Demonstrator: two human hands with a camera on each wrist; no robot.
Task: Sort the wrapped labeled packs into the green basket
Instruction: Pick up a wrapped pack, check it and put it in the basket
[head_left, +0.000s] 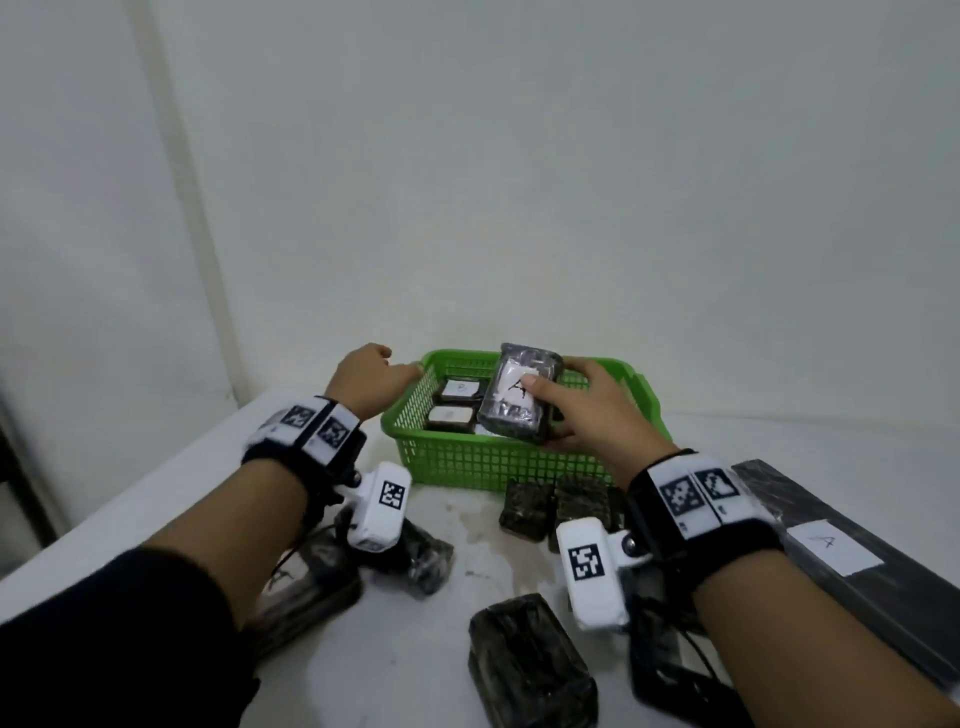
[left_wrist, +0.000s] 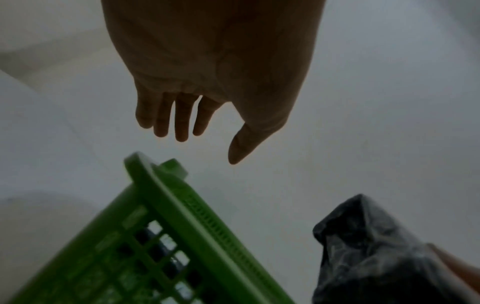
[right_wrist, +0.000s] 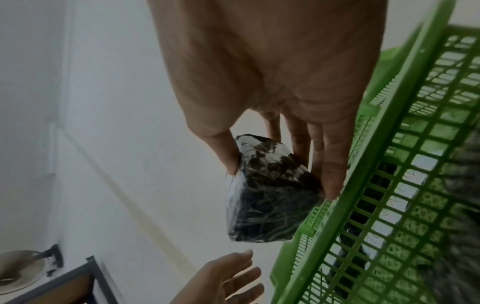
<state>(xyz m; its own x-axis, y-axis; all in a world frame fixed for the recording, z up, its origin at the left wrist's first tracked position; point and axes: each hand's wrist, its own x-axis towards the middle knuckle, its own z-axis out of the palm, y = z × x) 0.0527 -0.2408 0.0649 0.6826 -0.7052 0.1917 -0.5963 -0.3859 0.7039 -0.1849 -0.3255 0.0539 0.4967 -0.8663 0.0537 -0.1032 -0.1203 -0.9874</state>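
Right hand (head_left: 587, 410) grasps plastic-wrapped dark pack (head_left: 519, 399), white "A" label | left hand (head_left: 366, 382) released, beside green basket (head_left: 467, 462)

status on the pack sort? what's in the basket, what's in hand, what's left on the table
Done: at least two labeled packs lie in the green basket.
In hand: the right hand grips a wrapped pack labeled A above the basket, not yet released. The left hand is open at the basket's left rim, holding nothing.
Left: several dark wrapped packs remain on the table in front of the basket.
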